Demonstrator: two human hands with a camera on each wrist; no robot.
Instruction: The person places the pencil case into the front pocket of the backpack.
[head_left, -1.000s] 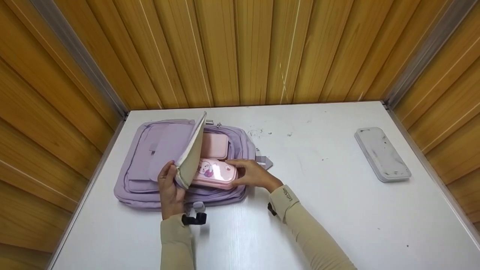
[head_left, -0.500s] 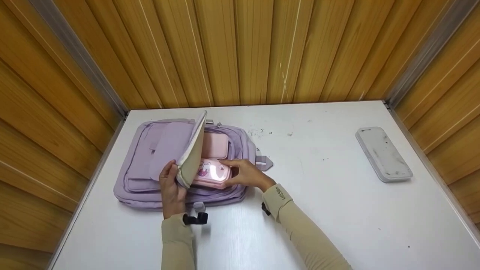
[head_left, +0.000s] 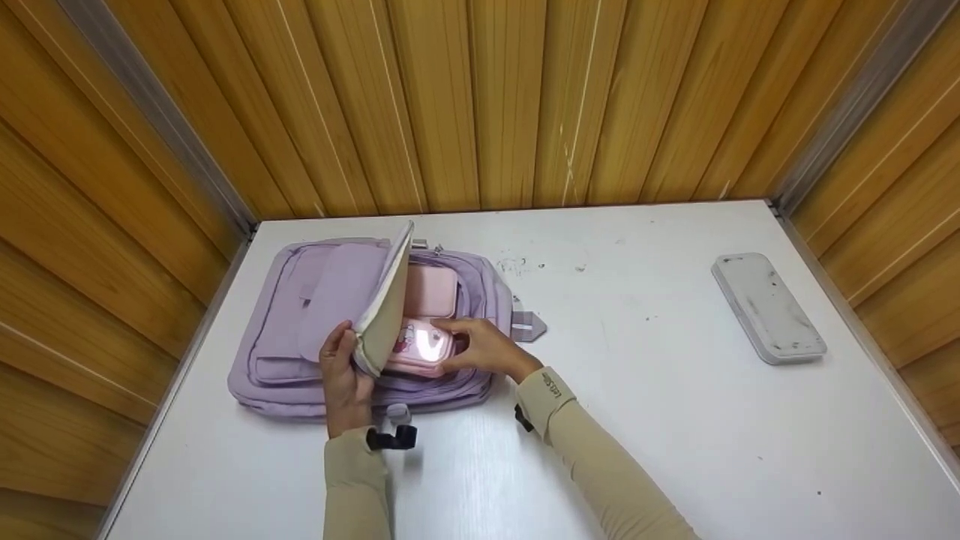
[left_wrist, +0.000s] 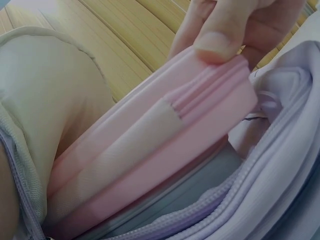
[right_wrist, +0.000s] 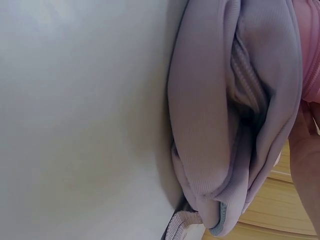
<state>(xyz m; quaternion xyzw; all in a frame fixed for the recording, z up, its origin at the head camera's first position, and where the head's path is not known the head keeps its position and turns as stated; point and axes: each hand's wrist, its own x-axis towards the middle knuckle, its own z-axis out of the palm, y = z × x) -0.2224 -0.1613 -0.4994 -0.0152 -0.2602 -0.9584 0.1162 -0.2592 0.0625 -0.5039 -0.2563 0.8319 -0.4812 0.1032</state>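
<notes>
The pink case (head_left: 421, 346) lies left of centre in the head view, partly inside the open lilac backpack (head_left: 300, 330) on the white bench (head_left: 637, 420); the right hand (head_left: 484, 346) curls its fingers round the case's end, while the left hand (head_left: 341, 379) grips the backpack's raised flap (head_left: 384, 315). A second pink case (head_left: 430, 291) sits just above the first, and a grey tray (head_left: 767, 307) lies well apart at the right. In the left wrist view, fingertips (left_wrist: 215, 42) pinch the pink case (left_wrist: 165, 145) above the zipper (left_wrist: 210, 210). The right wrist view shows the backpack's lilac side (right_wrist: 225, 115) on the bench (right_wrist: 75, 120).
</notes>
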